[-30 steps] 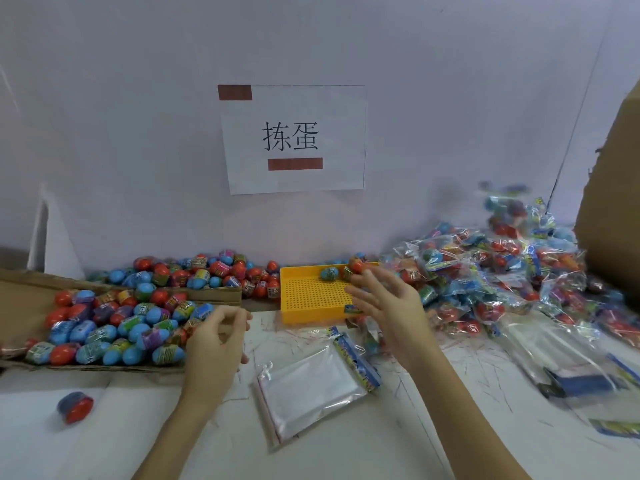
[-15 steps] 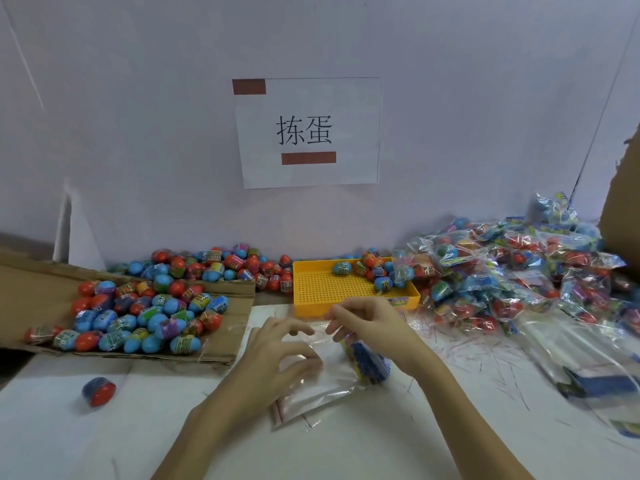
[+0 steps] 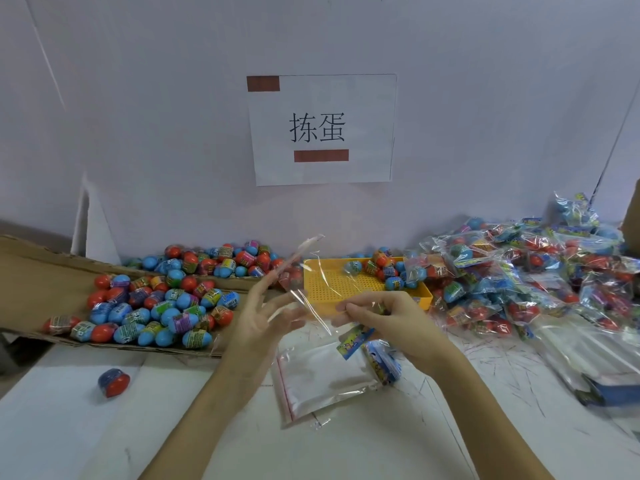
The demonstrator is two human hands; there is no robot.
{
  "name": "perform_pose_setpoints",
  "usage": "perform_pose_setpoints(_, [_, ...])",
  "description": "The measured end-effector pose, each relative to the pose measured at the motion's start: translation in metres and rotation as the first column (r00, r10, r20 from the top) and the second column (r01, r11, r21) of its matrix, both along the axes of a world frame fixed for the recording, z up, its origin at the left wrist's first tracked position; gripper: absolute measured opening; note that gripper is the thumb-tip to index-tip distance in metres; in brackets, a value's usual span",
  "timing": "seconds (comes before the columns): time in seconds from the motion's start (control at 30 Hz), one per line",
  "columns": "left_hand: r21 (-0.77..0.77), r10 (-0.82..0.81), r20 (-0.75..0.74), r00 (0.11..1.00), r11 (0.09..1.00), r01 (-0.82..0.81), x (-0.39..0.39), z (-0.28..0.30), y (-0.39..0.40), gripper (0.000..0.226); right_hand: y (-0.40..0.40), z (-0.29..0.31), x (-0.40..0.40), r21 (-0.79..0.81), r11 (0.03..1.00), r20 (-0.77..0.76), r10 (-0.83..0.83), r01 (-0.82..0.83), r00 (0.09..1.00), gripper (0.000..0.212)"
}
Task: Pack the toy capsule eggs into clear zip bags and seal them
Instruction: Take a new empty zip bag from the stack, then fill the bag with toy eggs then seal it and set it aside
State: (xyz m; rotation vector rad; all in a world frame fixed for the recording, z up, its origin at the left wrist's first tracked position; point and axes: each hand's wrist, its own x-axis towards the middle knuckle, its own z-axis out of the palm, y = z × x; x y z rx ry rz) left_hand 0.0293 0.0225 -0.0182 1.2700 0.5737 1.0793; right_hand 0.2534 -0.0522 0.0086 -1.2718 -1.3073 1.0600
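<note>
Inspection, reading from my left: a loose red-and-blue capsule egg (image 3: 113,382) lies alone on the white table (image 3: 52,427), well to the left of my left hand and nearer me. Beyond it, the unpacked capsule eggs (image 3: 152,313) are heaped on a flattened cardboard sheet (image 3: 31,271), just left of that hand, within easy reach. My left hand (image 3: 263,320) is raised with fingers spread and nearly straight, touching the left side of one clear zip bag (image 3: 311,289); I see no closed grasp there. The bag stands up between both hands, empty, its zip edge pointing up and away. My right hand (image 3: 388,317) pinches the bag's near edge between thumb and fingertips. Below both hands rests the stack of spare zip bags (image 3: 322,379). Behind the right hand sits a yellow tray (image 3: 332,282) holding a few eggs; to its right, a pile of filled bags (image 3: 519,271). Judgement: the step in hand is opening a fresh bag; no egg is in it yet. Next move calls for parting the mouth, holding it open one-handed, then reaching left for eggs. Whether the mouth is parted yet, I cannot tell.
</note>
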Motion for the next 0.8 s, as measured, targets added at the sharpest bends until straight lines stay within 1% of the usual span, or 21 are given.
perform_pose_setpoints(0.03, [-0.049,-0.006,0.012,1.0,0.999,0.007,0.003,0.0,-0.003,0.116,0.0,-0.001,0.0,-0.034,0.999,-0.008,0.041,-0.041,0.999,0.019])
perform_pose_setpoints(0.1, [-0.108,0.026,0.02,0.999,0.994,-0.024,0.007,-0.003,-0.007,0.103,0.001,-0.004,-0.004,-0.075,0.989,-0.022,0.124,-0.125,0.992,0.02])
perform_pose_setpoints(0.17, [-0.117,0.083,0.025,0.996,0.99,-0.08,0.006,-0.005,-0.007,0.08,0.0,-0.004,-0.007,-0.102,0.975,0.032,0.199,-0.195,0.979,0.025])
perform_pose_setpoints(0.23, [-0.068,0.134,-0.02,0.991,0.988,-0.135,0.004,-0.005,-0.007,0.053,-0.001,-0.004,-0.009,-0.11,0.964,0.106,0.254,-0.243,0.961,0.034])
perform_pose_setpoints(0.27, [-0.023,0.156,-0.064,0.986,0.987,-0.158,0.002,-0.004,-0.007,0.041,-0.001,-0.003,-0.01,-0.097,0.966,0.109,0.248,-0.238,0.963,0.038])
perform_pose_setpoints(0.3, [0.019,0.171,-0.11,0.979,0.985,-0.17,0.001,-0.003,-0.006,0.031,-0.001,-0.002,-0.012,-0.076,0.976,0.069,0.21,-0.205,0.975,0.043])
perform_pose_setpoints(0.37, [0.064,0.175,-0.17,0.97,0.984,-0.166,0.0,-0.002,-0.007,0.018,0.002,0.0,-0.016,0.015,0.999,-0.062,0.045,-0.044,0.997,0.045])
perform_pose_setpoints(0.4, [0.076,0.172,-0.189,0.967,0.984,-0.16,0.0,-0.001,-0.007,0.017,0.003,0.0,-0.019,0.095,0.992,-0.078,-0.071,0.078,0.994,0.04])
perform_pose_setpoints(0.43, [0.09,0.17,-0.203,0.964,0.984,-0.155,-0.001,-0.001,-0.008,0.02,0.004,-0.001,-0.022,0.198,0.96,-0.052,-0.189,0.196,0.981,0.03])
perform_pose_setpoints(0.47, [0.107,0.172,-0.214,0.961,0.983,-0.152,-0.001,-0.001,-0.008,0.024,0.005,-0.002,-0.025,0.305,0.914,-0.007,-0.279,0.267,0.96,0.02])
perform_pose_setpoints(0.5, [0.128,0.177,-0.231,0.957,0.98,-0.15,-0.002,-0.002,-0.008,0.028,0.005,-0.002,-0.028,0.391,0.876,0.034,-0.318,0.281,0.947,0.011])
perform_pose_setpoints(0.57, [0.172,0.172,-0.259,0.951,0.976,-0.13,-0.002,-0.002,-0.009,0.026,0.004,-0.002,-0.036,0.48,0.847,0.082,-0.302,0.228,0.95,0.004])
perform_pose_setpoints(0.6, [0.187,0.165,-0.26,0.951,0.975,-0.118,-0.002,-0.002,-0.009,0.025,0.004,-0.002,-0.04,0.492,0.847,0.096,-0.282,0.2,0.955,0.006])
perform_pose_setpoints(0.67, [0.193,0.159,-0.252,0.954,0.975,-0.112,-0.002,-0.001,-0.009,0.027,0.004,-0.002,-0.049,0.492,0.855,0.139,-0.261,0.162,0.955,0.017])
perform_pose_setpoints(0.73, [0.182,0.146,-0.227,0.963,0.978,-0.105,-0.001,0.002,-0.011,0.026,0.004,-0.003,-0.055,0.428,0.885,0.143,-0.268,0.184,0.953,0.034])
perform_pose_setpoints(0.77, [0.175,0.132,-0.214,0.968,0.98,-0.095,-0.001,0.003,-0.012,0.029,0.004,-0.004,-0.057,0.378,0.904,0.121,-0.263,0.201,0.957,0.039])
perform_pose_setpoints(0.8, [0.169,0.112,-0.208,0.972,0.983,-0.077,-0.001,0.005,-0.012,0.032,0.004,-0.004,-0.057,0.332,0.92,0.095,-0.255,0.211,0.962,0.037])
